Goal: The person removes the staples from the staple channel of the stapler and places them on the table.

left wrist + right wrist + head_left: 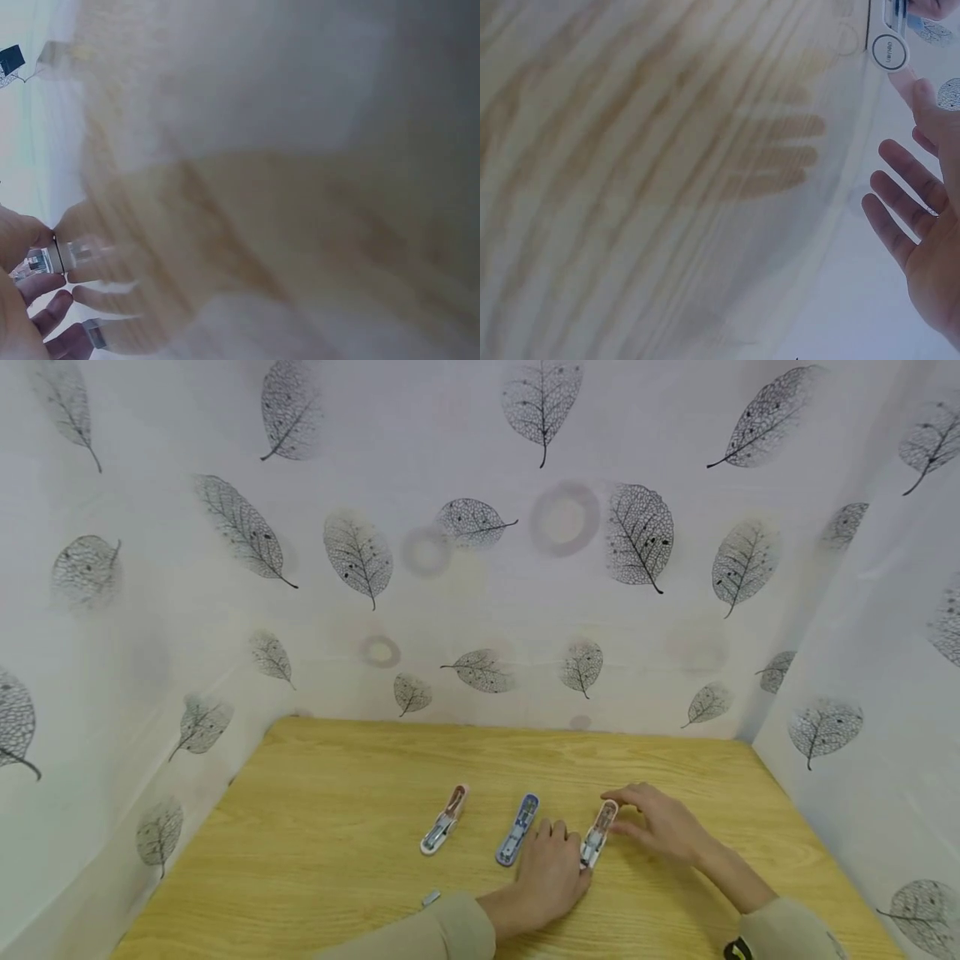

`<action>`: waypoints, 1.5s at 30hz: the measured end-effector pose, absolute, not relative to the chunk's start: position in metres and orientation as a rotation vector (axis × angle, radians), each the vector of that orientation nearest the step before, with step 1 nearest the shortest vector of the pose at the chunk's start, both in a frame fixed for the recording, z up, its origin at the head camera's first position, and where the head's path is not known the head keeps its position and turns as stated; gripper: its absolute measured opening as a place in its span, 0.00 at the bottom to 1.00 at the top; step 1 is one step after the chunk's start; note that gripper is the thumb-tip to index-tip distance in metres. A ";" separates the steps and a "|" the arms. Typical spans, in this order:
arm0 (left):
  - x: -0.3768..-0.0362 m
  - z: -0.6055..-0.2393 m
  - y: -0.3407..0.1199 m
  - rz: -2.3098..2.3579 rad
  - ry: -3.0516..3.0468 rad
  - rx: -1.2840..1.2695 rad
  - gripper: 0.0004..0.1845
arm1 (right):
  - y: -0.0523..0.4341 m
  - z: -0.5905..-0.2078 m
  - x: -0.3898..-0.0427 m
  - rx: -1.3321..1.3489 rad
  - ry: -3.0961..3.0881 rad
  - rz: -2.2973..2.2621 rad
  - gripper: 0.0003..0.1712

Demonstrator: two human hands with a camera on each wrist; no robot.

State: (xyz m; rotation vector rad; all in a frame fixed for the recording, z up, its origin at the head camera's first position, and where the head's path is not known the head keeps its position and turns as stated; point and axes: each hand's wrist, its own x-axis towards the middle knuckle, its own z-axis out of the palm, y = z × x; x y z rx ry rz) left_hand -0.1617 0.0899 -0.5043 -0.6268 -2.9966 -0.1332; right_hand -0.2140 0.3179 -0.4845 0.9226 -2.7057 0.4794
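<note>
Left hand (551, 872) apparently pinches orange stapler's (597, 835) near end | right hand (660, 822) flat, touching far end

Head view high, facing down-forward — wrist views close; all share table (315, 827).

Soft, even light fills the head view, with faint shadows and wide-angle bending at the edges. Both wrist views are hazy and blurred, the desk (322, 827) grain smeared.
</note>
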 end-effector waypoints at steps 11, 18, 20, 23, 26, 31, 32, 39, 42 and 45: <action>-0.159 -0.504 0.089 -0.126 -2.974 -0.624 0.21 | 0.321 -0.489 -0.216 0.894 -2.756 0.464 0.23; -0.161 -0.504 0.089 -0.135 -2.993 -0.620 0.21 | 0.322 -0.489 -0.211 0.799 -2.708 0.507 0.23; -0.162 -0.504 0.090 -0.127 -2.993 -0.625 0.21 | 0.322 -0.487 -0.208 0.761 -2.708 0.531 0.22; -0.161 -0.505 0.090 -0.131 -2.997 -0.621 0.20 | 0.321 -0.483 -0.203 0.685 -2.754 0.628 0.22; -0.161 -0.505 0.090 -0.140 -3.005 -0.613 0.20 | 0.318 -0.474 -0.197 0.603 -2.806 0.757 0.21; -0.161 -0.504 0.090 -0.150 -3.009 -0.604 0.20 | 0.312 -0.460 -0.189 0.479 -2.841 0.964 0.17; -0.161 -0.504 0.090 -0.150 -3.007 -0.605 0.20 | 0.311 -0.458 -0.188 0.453 -2.852 0.997 0.16; -0.160 -0.504 0.090 -0.159 -3.005 -0.607 0.20 | 0.307 -0.455 -0.185 0.325 -2.903 1.350 0.18; -0.161 -0.505 0.089 -0.148 -3.010 -0.611 0.20 | 0.305 -0.457 -0.185 0.303 -2.896 1.531 0.19; -0.161 -0.505 0.089 -0.137 -3.008 -0.611 0.20 | 0.302 -0.461 -0.184 0.299 -2.903 1.674 0.21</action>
